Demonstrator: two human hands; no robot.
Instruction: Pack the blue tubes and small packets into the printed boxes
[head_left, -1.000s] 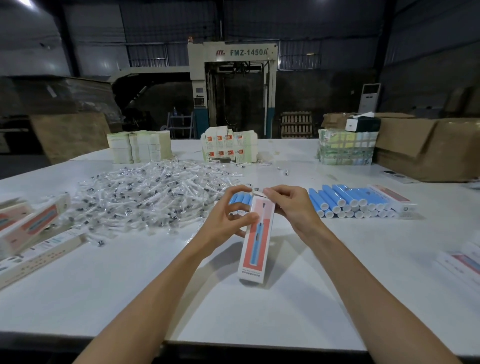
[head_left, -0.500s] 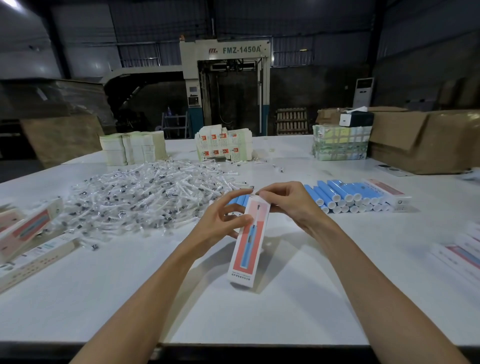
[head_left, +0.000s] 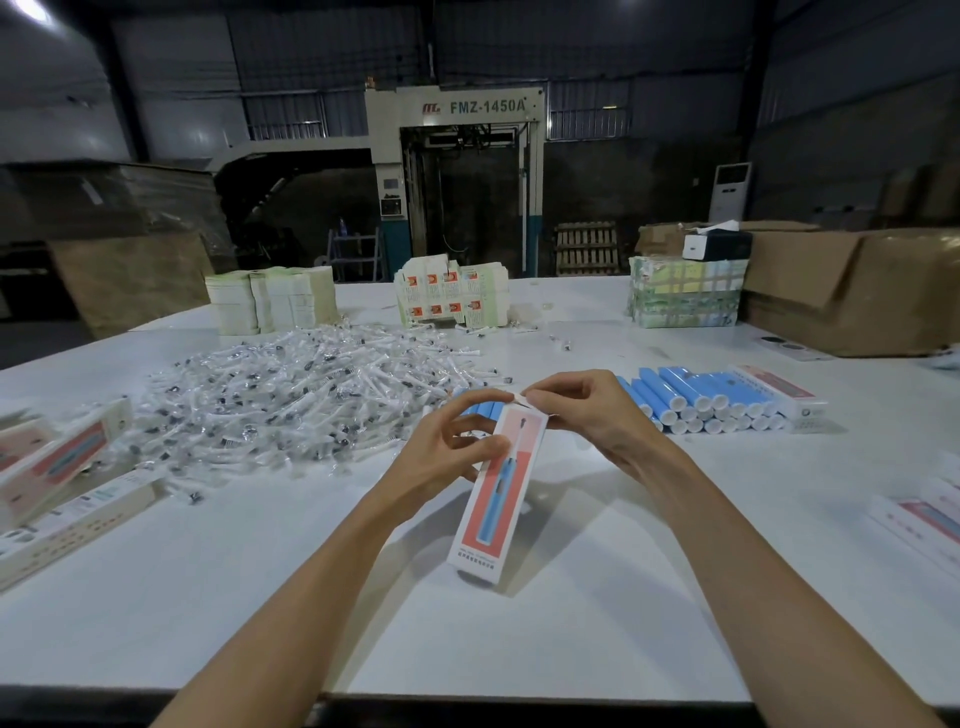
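1 printed box (head_left: 500, 499), contents hidden; left hand (head_left: 444, 449) grips it.

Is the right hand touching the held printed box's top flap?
Touching. The head view shows the right hand pinching the flap at the top end of the printed box, while the left hand grips its side.

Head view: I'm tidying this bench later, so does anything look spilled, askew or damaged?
Only the small packets stand out: a loose heap sprawls over the table's left half, with a few strays toward the far edge. The blue tubes lie neatly stacked, and the printed box held by the left hand and right hand looks undamaged.
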